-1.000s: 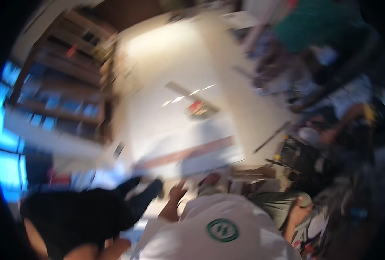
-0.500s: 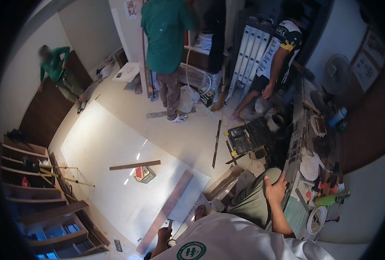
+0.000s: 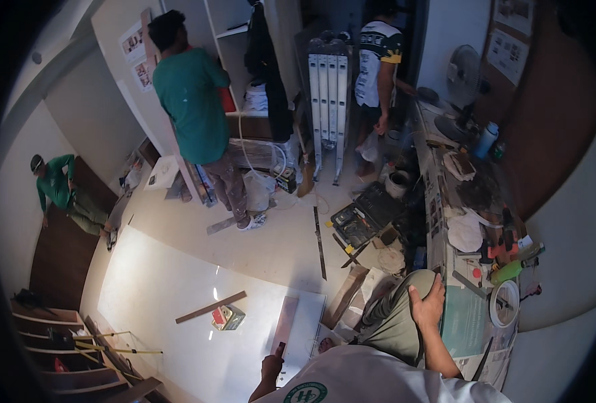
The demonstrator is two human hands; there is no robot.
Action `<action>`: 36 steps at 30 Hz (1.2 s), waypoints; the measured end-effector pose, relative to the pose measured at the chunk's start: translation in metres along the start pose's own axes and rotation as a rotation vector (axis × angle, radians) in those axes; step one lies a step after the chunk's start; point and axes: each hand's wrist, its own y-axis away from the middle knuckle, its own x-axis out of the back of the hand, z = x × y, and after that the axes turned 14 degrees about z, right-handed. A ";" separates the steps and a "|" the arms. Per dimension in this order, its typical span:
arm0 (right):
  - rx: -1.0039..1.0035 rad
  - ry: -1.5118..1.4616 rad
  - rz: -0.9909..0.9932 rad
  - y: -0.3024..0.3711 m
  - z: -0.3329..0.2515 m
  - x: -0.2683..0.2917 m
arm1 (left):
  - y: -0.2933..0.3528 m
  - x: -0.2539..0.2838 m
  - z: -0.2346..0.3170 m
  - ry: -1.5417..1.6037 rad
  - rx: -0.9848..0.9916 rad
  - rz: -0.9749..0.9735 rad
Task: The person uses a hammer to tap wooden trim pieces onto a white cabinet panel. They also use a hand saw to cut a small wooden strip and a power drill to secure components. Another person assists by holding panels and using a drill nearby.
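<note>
My left hand [image 3: 271, 367] is closed around a short, dark brown stick-like object [image 3: 280, 350], its kind too small to make out. Beneath and beyond it, a long reddish-brown board [image 3: 286, 322] lies on a white sheet [image 3: 309, 305]. My right hand [image 3: 427, 305] rests on my raised knee in olive trousers [image 3: 395, 329], fingers apart and nothing in them. Farther off on the pale floor panel stands a small square can [image 3: 229, 318] with a red and yellow label, touching a thin brown strip of wood [image 3: 211, 307].
Right of me runs a cluttered bench [image 3: 469, 269] with a green bottle [image 3: 506, 272], a white tub [image 3: 504, 303] and a fan [image 3: 464, 77]. An open black toolbox [image 3: 362, 218] and a folded ladder [image 3: 329, 101] lie ahead. Three people [image 3: 189, 104] stand farther back; a yellow-legged tripod [image 3: 107, 349] is left.
My view has swung up and to the right, so the room sits differently. My left hand still grips the small object; my right hand stays on the knee. The person at the ladder has turned away.
</note>
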 end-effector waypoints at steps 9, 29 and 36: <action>0.060 -0.077 0.123 0.006 0.047 -0.004 | -0.007 0.004 0.029 -0.292 -0.474 -0.119; -0.078 -0.536 0.358 0.042 0.091 0.002 | -0.106 0.014 0.063 -0.398 -0.627 -0.194; -0.256 0.391 0.243 0.089 0.194 0.030 | -0.109 0.019 0.043 -0.170 -0.466 -0.287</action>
